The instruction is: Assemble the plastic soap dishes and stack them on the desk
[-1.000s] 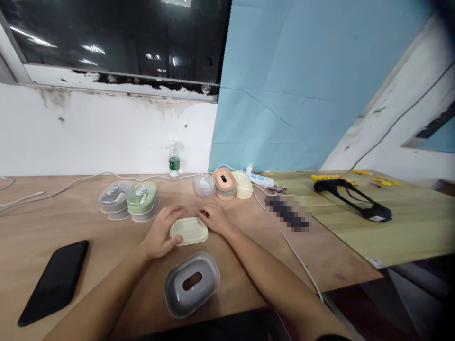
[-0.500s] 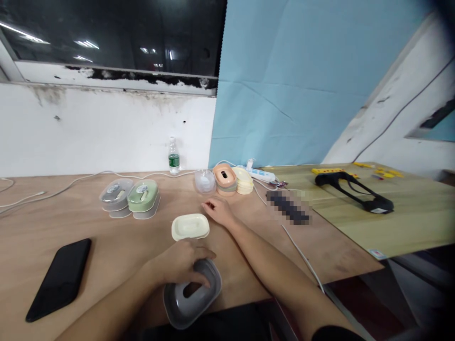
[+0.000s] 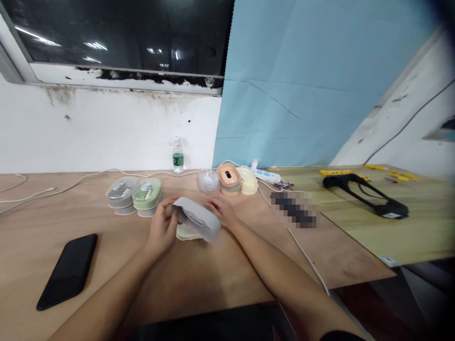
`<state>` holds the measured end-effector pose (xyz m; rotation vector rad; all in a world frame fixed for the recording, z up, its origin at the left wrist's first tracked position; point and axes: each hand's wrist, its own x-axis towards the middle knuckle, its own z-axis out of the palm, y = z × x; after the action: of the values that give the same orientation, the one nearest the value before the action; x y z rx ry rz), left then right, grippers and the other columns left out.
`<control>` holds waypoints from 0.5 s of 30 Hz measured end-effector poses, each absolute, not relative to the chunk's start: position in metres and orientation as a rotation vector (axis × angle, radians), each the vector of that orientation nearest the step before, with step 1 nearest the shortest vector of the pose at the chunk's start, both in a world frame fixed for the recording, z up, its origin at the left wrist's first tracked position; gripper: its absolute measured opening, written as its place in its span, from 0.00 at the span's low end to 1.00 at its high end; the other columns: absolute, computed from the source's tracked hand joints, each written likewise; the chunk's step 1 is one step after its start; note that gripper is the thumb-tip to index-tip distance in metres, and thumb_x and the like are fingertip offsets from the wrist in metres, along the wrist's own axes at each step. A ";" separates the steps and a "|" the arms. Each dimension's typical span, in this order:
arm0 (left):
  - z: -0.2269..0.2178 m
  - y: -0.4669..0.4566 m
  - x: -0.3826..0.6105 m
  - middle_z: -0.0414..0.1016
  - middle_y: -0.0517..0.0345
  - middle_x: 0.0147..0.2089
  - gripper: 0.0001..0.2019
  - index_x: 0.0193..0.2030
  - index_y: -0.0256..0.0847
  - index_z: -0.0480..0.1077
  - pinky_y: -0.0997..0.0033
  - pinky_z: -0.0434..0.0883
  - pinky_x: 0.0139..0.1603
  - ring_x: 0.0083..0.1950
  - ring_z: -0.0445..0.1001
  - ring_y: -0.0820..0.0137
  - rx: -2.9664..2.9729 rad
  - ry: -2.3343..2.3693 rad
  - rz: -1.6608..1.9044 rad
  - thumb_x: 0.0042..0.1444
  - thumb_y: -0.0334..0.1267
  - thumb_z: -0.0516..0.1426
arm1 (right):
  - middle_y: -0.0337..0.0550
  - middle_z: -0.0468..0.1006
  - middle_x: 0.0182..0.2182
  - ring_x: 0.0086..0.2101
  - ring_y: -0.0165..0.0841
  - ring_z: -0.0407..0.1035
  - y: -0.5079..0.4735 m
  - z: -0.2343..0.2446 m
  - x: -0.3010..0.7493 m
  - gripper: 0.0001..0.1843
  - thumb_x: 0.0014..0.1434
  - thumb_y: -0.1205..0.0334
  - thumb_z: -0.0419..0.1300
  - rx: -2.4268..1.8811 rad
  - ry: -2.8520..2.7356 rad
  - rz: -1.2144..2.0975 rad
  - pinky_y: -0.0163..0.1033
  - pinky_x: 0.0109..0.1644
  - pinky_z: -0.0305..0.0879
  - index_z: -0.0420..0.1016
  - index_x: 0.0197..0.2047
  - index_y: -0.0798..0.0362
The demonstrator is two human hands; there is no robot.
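My left hand (image 3: pixel 164 225) grips the left end of a grey plastic cover (image 3: pixel 199 217) with a slot in it, thumb on the near side. The cover is tilted and slightly blurred, raised above a cream oval tray (image 3: pixel 187 232) that it partly hides. Beside the cover's right end is my right hand (image 3: pixel 221 211), its fingers loosely bent and partly hidden. I see nothing held in it, and whether it touches the cover is unclear.
Two finished-looking boxes, a grey one (image 3: pixel 121 193) and a green one (image 3: pixel 147 194), stand at left behind a black phone (image 3: pixel 67 271). Clear bowls (image 3: pixel 208 181), peach covers (image 3: pixel 228 176) and stacked cream trays (image 3: pixel 249 181) stand at the back near a bottle (image 3: pixel 178 156) and a power strip (image 3: pixel 268 176).
My left hand has lifted the grey cover from the table's front edge, up and forward over the cream tray. The right hand stays nearly in place. The view has shifted slightly left.
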<state>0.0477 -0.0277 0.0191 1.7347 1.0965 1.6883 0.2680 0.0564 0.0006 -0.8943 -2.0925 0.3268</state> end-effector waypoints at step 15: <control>-0.002 -0.003 0.032 0.65 0.48 0.54 0.20 0.56 0.41 0.56 0.61 0.73 0.47 0.50 0.71 0.64 1.806 1.297 1.470 0.56 0.31 0.51 | 0.43 0.75 0.32 0.28 0.33 0.69 0.062 -0.015 0.270 0.27 0.63 0.48 0.50 -0.918 -1.974 0.608 0.39 0.35 0.66 0.57 0.61 0.53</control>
<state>0.0316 -0.0029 -0.0019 1.8060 1.2969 1.4700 0.2705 0.0623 -0.0149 -0.9181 -1.9743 0.6078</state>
